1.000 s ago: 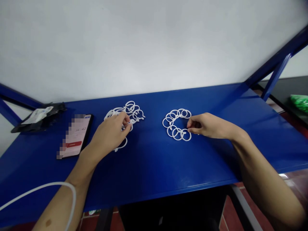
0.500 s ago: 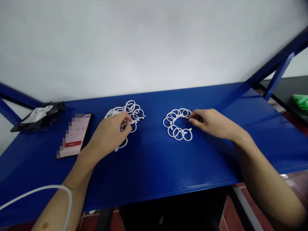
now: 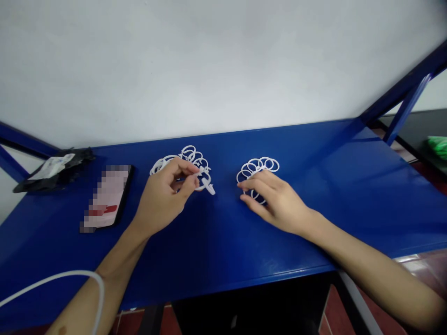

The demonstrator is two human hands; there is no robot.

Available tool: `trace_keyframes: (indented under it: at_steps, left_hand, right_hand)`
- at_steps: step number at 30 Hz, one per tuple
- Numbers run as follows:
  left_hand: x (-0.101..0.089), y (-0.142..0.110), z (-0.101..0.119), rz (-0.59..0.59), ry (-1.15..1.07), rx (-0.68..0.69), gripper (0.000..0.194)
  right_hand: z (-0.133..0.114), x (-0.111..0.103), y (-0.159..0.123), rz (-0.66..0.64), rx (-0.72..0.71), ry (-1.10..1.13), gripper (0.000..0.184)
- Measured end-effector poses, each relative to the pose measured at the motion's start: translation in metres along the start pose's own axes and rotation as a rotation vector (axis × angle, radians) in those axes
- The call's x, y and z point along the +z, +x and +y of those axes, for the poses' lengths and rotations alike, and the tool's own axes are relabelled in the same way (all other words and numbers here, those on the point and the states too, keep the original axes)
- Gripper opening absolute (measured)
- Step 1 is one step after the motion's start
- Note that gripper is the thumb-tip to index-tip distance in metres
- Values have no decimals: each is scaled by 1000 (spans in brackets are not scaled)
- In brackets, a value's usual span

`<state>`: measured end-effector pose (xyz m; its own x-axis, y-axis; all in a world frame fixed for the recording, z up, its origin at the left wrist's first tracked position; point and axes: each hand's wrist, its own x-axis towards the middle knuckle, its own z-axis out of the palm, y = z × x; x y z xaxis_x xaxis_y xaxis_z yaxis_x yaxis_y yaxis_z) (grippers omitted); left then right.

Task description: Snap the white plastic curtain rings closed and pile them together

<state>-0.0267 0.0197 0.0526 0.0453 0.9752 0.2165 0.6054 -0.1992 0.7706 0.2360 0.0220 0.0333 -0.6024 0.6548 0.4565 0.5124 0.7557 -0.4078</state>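
Note:
My left hand (image 3: 169,193) pinches a white plastic ring (image 3: 208,187) between thumb and fingertips; the ring has a small tab and hangs just off the fingertips, tilted. Behind and partly under that hand lies a loose cluster of similar white rings (image 3: 189,150), with tabs showing on several. To the right, my right hand (image 3: 274,197) hovers over a curved row of overlapping white rings (image 3: 274,164), thumb and fingers apart, with nothing visible between them. It covers the lower part of that row.
A phone (image 3: 108,195) lies flat left of my left forearm. Farther left is a black plastic package (image 3: 56,170) with a white label. A white cable (image 3: 52,279) crosses over my left forearm. Blue metal posts (image 3: 407,107) flank the blue tabletop (image 3: 223,242), with a pale wall behind.
My left hand has moved slightly right and lifted a ring into view from the cluster. My right hand has shifted left from the row's right end to over its lower part.

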Motion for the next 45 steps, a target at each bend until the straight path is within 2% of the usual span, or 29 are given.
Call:
trace_keyframes:
  at_steps: [5,8,11,16,18,22,25,31,37,40,45]
  left_hand:
    - [15,-11,3,-125,-208,-13,2]
    - [21,-18,5,-196,-288,-28,4]
    - [24,-22,7,-242,-308,-24,3]
    - [27,-23,9,-268,-238,78,3]
    - [27,-23,10,-292,-184,140,11]
    - [28,-23,6,-418,49,268,51]
    - [31,-22,-2,-495,165,314,55]
    - [33,-17,-9,-482,137,171,34]
    - [22,-11,1,-417,42,82,21]
    - [17,-13,5,-391,-39,32,18]
    - [10,-13,3,-412,-160,-19,17]
  right_hand:
    - [-14,14,0,-13,34,30,31]
    - [-16,19,0,-10,60,60,29]
    - [-16,23,1,13,49,107,23]
    - [-16,25,1,24,44,171,18]
    - [-15,25,0,19,44,182,16]
    - [-14,25,0,0,38,147,15]
    - [-13,25,0,-33,41,91,21]
    - [-11,23,-2,-59,-38,17,23]
    - [-13,18,-3,33,-170,-127,21]
    - [-15,16,-3,60,-211,-174,20]
    - [-16,14,-2,92,-216,-204,20]
